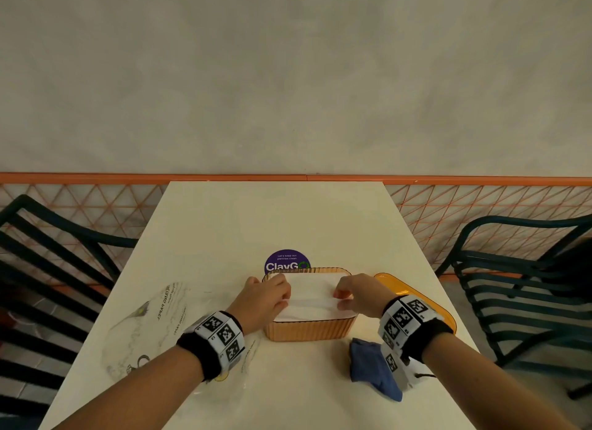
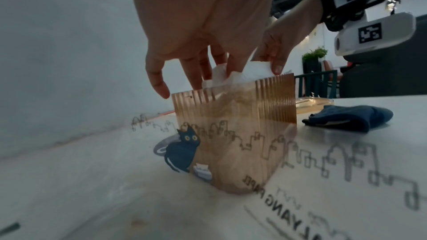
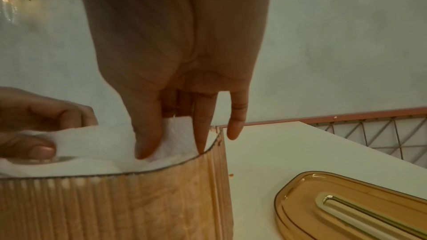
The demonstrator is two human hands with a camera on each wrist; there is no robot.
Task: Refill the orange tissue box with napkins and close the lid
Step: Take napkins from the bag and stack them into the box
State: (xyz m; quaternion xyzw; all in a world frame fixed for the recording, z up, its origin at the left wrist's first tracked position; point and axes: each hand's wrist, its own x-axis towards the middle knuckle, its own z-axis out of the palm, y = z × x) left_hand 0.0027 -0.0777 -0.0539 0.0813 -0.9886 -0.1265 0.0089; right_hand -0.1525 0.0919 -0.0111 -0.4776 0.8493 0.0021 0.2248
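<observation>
The orange ribbed tissue box [image 1: 309, 330] stands open at mid-table, filled to the rim with white napkins [image 1: 312, 293]. My left hand [image 1: 285, 296] pinches the top napkin at its left end, thumb below and fingers curled over it. My right hand [image 1: 339, 296] pinches the same napkin [image 3: 99, 140] at the right end, thumb [image 3: 148, 143] in front and fingers behind. The sheet rises as a fold above the box rim [image 2: 251, 72]. The orange lid [image 1: 413, 296] with its slot [image 3: 360, 207] lies flat on the table, right of the box.
An empty clear napkin wrapper [image 1: 160, 320] lies left of the box. A crumpled blue cloth [image 1: 371, 365] sits near my right wrist. A purple round sticker [image 1: 286, 260] shows behind the box. Dark slatted chairs [image 1: 525, 288] flank the white table [image 1: 288, 212].
</observation>
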